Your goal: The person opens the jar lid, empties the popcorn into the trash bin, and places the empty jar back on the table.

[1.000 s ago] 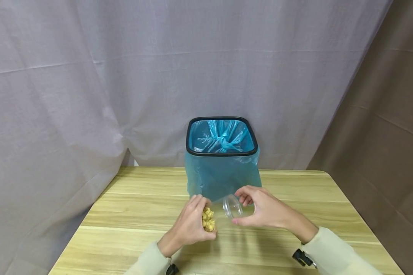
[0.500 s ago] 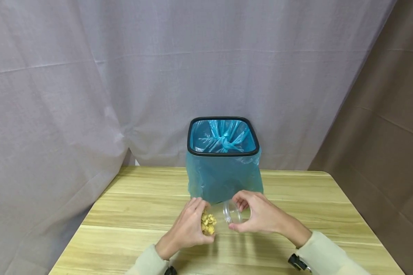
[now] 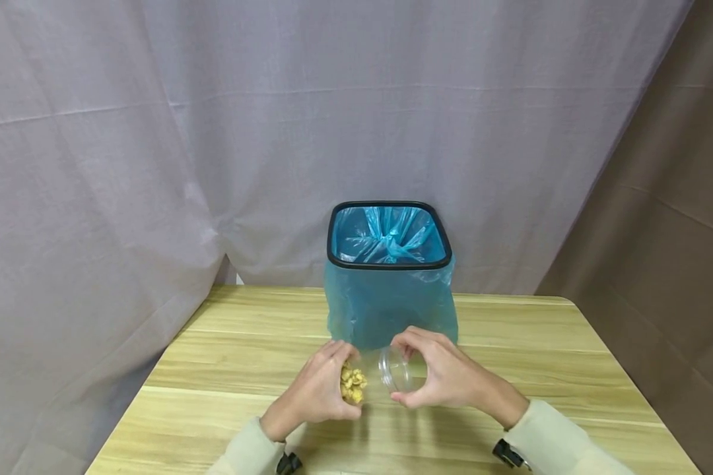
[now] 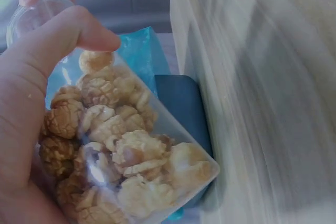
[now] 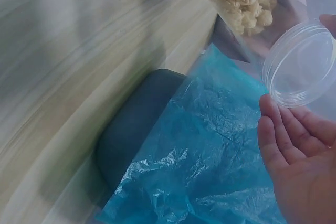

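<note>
My left hand (image 3: 325,384) grips a clear plastic jar (image 4: 176,195) of golden popcorn (image 3: 353,385), which is tipped on its side with its mouth toward the right. In the left wrist view the popcorn is pressed close against the jar's clear wall. My right hand (image 3: 442,373) holds a round transparent lid (image 5: 302,64) at its edge, thumb on one side and fingers on the other. The lid stands on edge, right at the jar's mouth in the right wrist view. The palm hides part of the jar.
Behind the hands a bin with a black rim (image 3: 390,266) and a blue bag liner (image 3: 392,303) stands near the back of the wooden table (image 3: 214,369). A grey curtain (image 3: 273,132) hangs behind it, and a brown one (image 3: 677,231) at the right.
Both hands have shifted slightly to the left. The right hand has come a little lower and the lid, tilted earlier, now stands more upright. The left hand keeps its hold on the jar.
</note>
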Demonstrator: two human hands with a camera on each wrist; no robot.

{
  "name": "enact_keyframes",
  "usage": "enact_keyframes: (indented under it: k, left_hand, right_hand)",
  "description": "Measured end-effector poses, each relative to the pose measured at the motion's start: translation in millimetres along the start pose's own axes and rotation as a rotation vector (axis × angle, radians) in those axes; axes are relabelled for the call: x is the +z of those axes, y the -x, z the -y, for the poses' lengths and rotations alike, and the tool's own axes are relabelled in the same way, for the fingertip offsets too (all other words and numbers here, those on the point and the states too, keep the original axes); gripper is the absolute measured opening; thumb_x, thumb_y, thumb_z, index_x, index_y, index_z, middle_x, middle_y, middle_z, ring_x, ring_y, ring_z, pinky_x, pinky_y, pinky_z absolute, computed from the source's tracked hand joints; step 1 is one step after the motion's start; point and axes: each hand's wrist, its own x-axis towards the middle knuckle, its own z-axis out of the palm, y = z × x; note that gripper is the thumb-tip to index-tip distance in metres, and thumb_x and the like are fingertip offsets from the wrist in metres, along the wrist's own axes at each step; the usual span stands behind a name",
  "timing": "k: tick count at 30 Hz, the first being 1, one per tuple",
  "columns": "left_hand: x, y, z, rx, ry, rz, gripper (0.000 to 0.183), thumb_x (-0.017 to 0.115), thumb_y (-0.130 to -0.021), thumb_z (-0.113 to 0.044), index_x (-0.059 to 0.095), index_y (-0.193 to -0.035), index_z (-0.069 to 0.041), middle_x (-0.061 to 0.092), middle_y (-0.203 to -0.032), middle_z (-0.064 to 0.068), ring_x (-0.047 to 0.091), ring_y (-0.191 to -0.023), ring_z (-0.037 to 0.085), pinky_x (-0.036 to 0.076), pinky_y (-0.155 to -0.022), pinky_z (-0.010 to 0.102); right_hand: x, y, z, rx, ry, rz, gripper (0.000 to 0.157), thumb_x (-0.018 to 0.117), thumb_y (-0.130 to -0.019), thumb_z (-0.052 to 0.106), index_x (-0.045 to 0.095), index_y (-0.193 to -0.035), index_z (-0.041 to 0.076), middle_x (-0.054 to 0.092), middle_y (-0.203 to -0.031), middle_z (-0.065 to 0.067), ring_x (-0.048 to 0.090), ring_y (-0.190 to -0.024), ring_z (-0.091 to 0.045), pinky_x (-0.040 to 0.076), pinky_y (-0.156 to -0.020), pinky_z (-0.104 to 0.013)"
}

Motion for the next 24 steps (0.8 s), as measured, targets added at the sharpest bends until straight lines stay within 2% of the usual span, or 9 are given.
enact_keyframes:
  k: [4,11,16,19,24]
  left_hand:
    - [-0.8,0.6,3.0,0.004,0.014,0.025,0.069,0.091,-0.054,-0.033,0.063,-0.114,-0.012,0.062,-0.098,-0.007,0.056,-0.091,0.007,0.053,-0.077,0.020]
    - [-1.0,-1.3,7.7,0.026,0.059,0.084,0.062,0.094,-0.053,-0.030,0.064,-0.105,-0.014,0.060,-0.094,-0.010,0.054,-0.086,0.004,0.051,-0.076,0.017]
    - [-1.7,-2.9,10.3,0.040,0.110,0.155,0.061,0.094,-0.054,-0.026,0.067,-0.107,-0.011,0.066,-0.099,-0.007,0.057,-0.089,0.003,0.052,-0.078,0.015]
    - [-2.0,-3.2,11.2,0.039,0.140,0.201,0.062,0.094,-0.055,-0.025,0.068,-0.109,-0.010,0.068,-0.101,-0.005,0.058,-0.091,0.003,0.052,-0.079,0.015]
    - [-2.1,-4.4,12.2,0.036,0.195,0.286,0.061,0.093,-0.056,-0.022,0.068,-0.110,-0.010,0.068,-0.100,-0.007,0.057,-0.085,-0.002,0.052,-0.073,0.012]
  right_hand:
    - [2.8,-2,0,-0.057,0.018,0.005,0.066,0.096,-0.066,0.039,0.068,-0.120,0.014,0.065,-0.100,0.006,0.062,-0.090,-0.009,0.060,-0.077,-0.027]
    - [6.6,-1,-5,-0.157,0.069,0.004,0.073,0.096,-0.067,0.041,0.067,-0.125,0.009,0.065,-0.107,0.006,0.063,-0.094,-0.011,0.063,-0.080,-0.029]
    - [8.3,1,-10,-0.272,0.140,-0.036,0.079,0.098,-0.063,0.043,0.067,-0.126,0.007,0.069,-0.114,0.000,0.065,-0.102,-0.010,0.063,-0.087,-0.027]
    - [7.8,2,-11,-0.325,0.185,-0.053,0.081,0.098,-0.059,0.044,0.066,-0.125,0.009,0.068,-0.117,0.001,0.064,-0.105,-0.008,0.061,-0.090,-0.025]
    - [5.9,4,-10,-0.393,0.219,-0.039,0.083,0.097,-0.060,0.043,0.065,-0.129,0.011,0.068,-0.122,0.002,0.064,-0.111,-0.009,0.060,-0.094,-0.025]
